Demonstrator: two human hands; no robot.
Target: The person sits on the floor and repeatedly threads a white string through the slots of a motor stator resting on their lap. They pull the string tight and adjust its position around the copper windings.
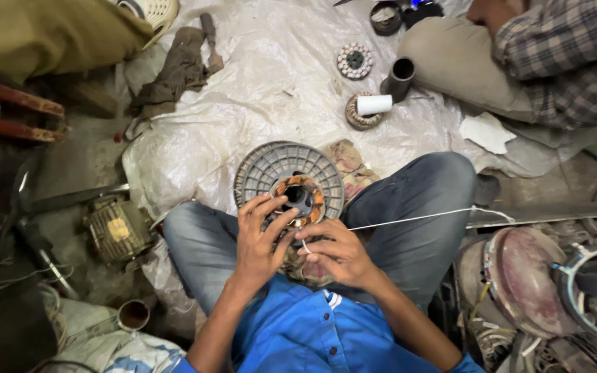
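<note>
Crumpled white plastic sheet [271, 76] spread over the floor. On it: a white spool [374, 104] lying on a small copper-wound stator [358, 117]; a dark short pipe [399, 77] just beside them; a round toothed stator core [354, 61] farther up. Hammer [210, 43] next to a dirty brown rag [174, 69] at upper left. White paper scrap [486, 131] beside another person's plaid sleeve [568, 55]. Old yellowish motor [119, 228] on the bare floor at left; small rusty can [133, 315] below it. Worn reddish disc [519, 276] among scrap parts at right.
</note>
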